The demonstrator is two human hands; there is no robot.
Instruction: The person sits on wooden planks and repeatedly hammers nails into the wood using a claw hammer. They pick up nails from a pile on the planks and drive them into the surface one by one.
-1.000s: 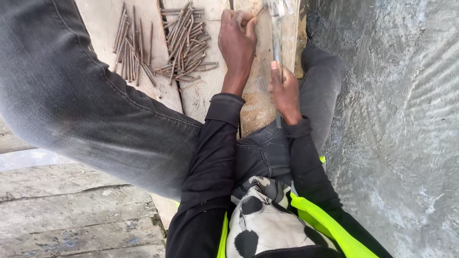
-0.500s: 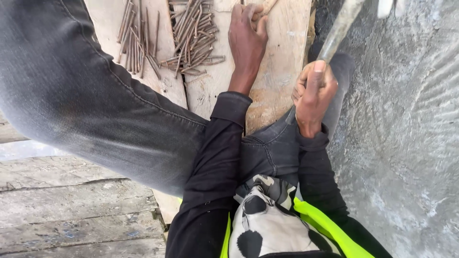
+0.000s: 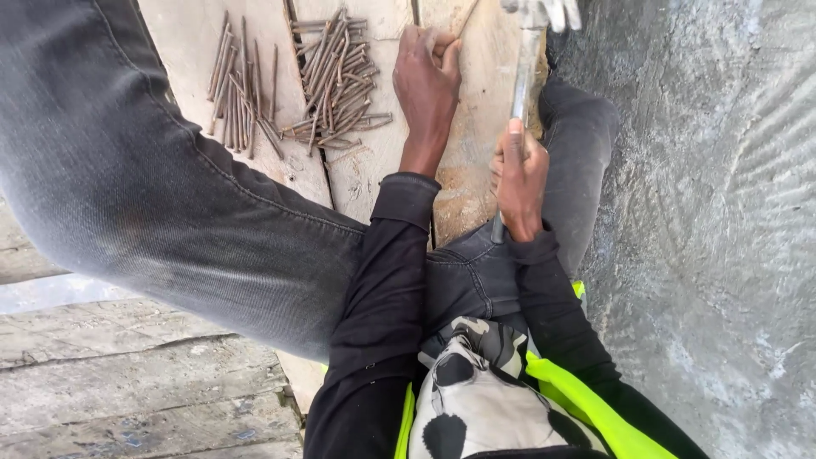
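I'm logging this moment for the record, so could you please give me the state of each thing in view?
Left hand: closed, pinching a nail against the plank.
Right hand: shut around the hammer handle.
Hammer: raised above the plank, head at the frame's top edge.
Nail: held slanted, tip end hidden by the fingers.
Loose nails: lying in two loose heaps on the boards.

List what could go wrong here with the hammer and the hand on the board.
1. The left hand pinches a nail on the plank right below the hammer gripped in the right hand; a stray blow could hit the fingers.
2. Loose nails lie beside that hand and near the knee; they might scatter or prick.
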